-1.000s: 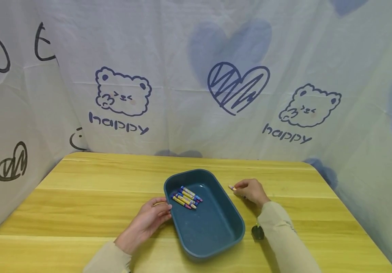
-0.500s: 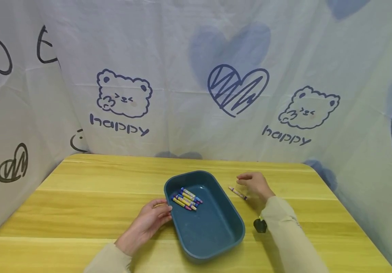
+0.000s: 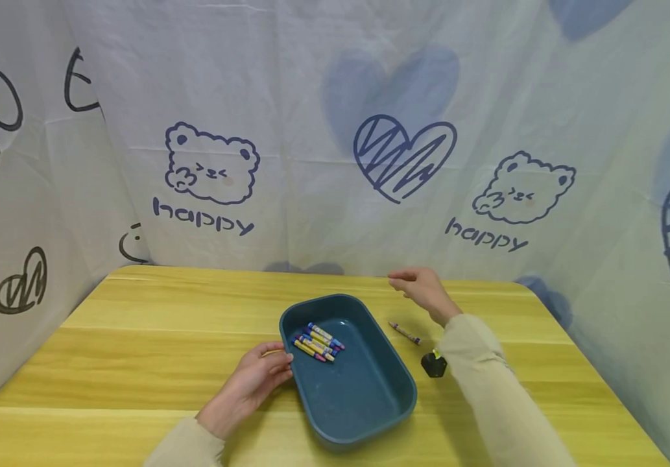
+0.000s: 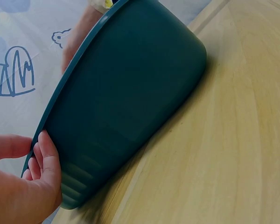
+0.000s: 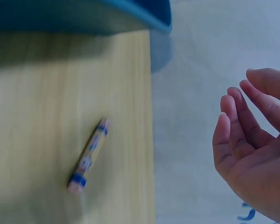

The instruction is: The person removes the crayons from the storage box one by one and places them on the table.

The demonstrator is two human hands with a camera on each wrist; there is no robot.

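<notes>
My left hand pinches the rim of the dark teal plastic bin at its left side; the left wrist view shows its thumb and fingers on either side of the bin wall. Several crayons in yellow wrappers lie together inside, at the bin's upper left. One light-tipped crayon rests on the table just right of the bin. Beyond that crayon, my right hand is in the air with relaxed fingers, holding nothing. The right wrist view shows the loose crayon well apart from the right hand.
The wooden table has its far edge close to a white cloth backdrop printed with bears and hearts. A small black object with a yellow-green spot is by the right sleeve.
My right hand has let go of the crayon, leaving it on the table, and has moved up and away toward the far edge. The left hand stays at the bin's rim.
</notes>
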